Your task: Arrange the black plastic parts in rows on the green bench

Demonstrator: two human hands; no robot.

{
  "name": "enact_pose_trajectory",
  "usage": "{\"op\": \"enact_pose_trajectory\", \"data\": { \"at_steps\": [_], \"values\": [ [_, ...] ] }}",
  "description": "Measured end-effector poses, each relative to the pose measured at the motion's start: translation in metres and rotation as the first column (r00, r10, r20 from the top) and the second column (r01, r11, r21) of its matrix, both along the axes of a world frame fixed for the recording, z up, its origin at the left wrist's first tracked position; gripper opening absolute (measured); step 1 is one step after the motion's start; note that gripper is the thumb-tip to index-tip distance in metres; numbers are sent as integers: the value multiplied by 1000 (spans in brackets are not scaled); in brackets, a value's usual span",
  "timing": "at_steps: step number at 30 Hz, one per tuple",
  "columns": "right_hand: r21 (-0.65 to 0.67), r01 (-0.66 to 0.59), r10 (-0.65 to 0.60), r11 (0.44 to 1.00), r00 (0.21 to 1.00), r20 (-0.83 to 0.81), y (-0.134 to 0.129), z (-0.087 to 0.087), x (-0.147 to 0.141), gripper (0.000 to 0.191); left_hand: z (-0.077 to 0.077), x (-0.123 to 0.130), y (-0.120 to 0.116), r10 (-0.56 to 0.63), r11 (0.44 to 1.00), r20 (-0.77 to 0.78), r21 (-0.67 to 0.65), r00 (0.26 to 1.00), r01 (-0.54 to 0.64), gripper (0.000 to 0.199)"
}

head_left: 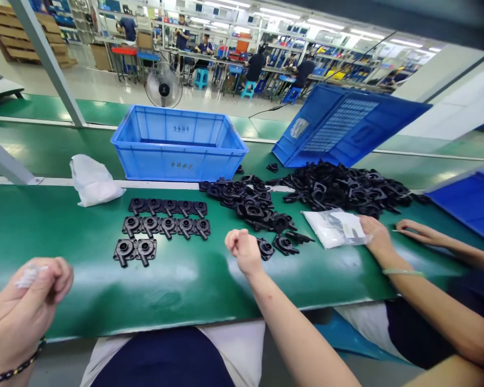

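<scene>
Several small white pieces (27, 277) sit in my left hand (32, 295), whose fingers are curled round them at the lower left, above the green table. My right hand (244, 250) is closed near the middle, just left of a few loose black parts (265, 249); what it holds, if anything, is hidden. Between my hands, black housings with round centres and short spouts lie in rows: a back row (169, 207), a middle row (168, 227) and two housings (135, 250) in front.
A blue crate (179, 156) stands behind the rows, with a white bag (94, 183) to its left. Black parts (339, 185) spill from a tilted blue crate (347, 123). At right, a co-worker's hand (377, 234) holds a clear bag (334, 228).
</scene>
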State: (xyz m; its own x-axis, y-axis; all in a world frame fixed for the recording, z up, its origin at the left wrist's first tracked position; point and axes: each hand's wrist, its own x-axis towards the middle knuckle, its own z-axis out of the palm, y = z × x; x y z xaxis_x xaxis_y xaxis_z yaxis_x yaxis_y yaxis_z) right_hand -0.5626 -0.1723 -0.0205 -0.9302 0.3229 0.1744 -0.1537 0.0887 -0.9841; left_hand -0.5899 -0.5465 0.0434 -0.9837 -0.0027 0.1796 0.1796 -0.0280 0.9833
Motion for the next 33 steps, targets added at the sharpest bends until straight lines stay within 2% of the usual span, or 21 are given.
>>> {"op": "enact_pose_trajectory", "data": {
  "at_steps": [3, 6, 10, 12, 14, 16, 17, 19, 22, 25, 30, 33],
  "values": [
    [36, 102, -102, 994, 995, 10, 17, -9, -2, 57, -23, 14, -4, -61, 997, 241, 52, 969, 50, 23],
    [113, 127, -130, 985, 991, 23, 16, -17, -7, 47, -36, 25, 2, -140, 990, 361, 28, 922, 139, 29],
    [258, 31, -40, 966, 999, 29, -6, -18, -9, 38, -43, 28, 17, -222, 971, 389, 7, 894, 239, 30],
    [341, -77, 73, 937, 997, 26, -18, -16, -8, 36, -42, 25, 26, -260, 963, 392, 34, 883, 268, 31],
    [475, -217, 233, 853, 972, 27, -29, -16, -7, 29, -36, 20, 35, -294, 956, 390, 98, 873, 278, 30],
    [616, -317, 372, 721, 927, 42, -36, -16, -5, 24, -27, 12, 41, -320, 944, 364, 201, 875, 262, 26],
    [669, -343, 417, 660, 907, 54, -38, -16, -4, 23, -22, 8, 43, -327, 935, 343, 255, 880, 248, 24],
    [734, -357, 454, 577, 888, 75, -40, -16, -1, 26, -11, -1, 41, -317, 919, 301, 333, 900, 212, 21],
    [798, -335, 459, 502, 885, 83, -37, -14, 3, 35, 1, -10, 25, -224, 925, 267, 361, 937, 118, 21],
    [807, -322, 442, 495, 893, 85, -31, -11, 4, 34, 5, -10, 2, -75, 935, 266, 354, 961, -25, 23],
    [812, -320, 465, 487, 883, 69, -32, -7, -3, 27, -8, -7, -43, 190, 926, 249, 275, 950, -258, 27],
    [831, -321, 526, 454, 849, 41, -41, -6, -1, 23, -18, -6, -77, 359, 907, 126, 184, 925, -378, 19]
  ]
}}
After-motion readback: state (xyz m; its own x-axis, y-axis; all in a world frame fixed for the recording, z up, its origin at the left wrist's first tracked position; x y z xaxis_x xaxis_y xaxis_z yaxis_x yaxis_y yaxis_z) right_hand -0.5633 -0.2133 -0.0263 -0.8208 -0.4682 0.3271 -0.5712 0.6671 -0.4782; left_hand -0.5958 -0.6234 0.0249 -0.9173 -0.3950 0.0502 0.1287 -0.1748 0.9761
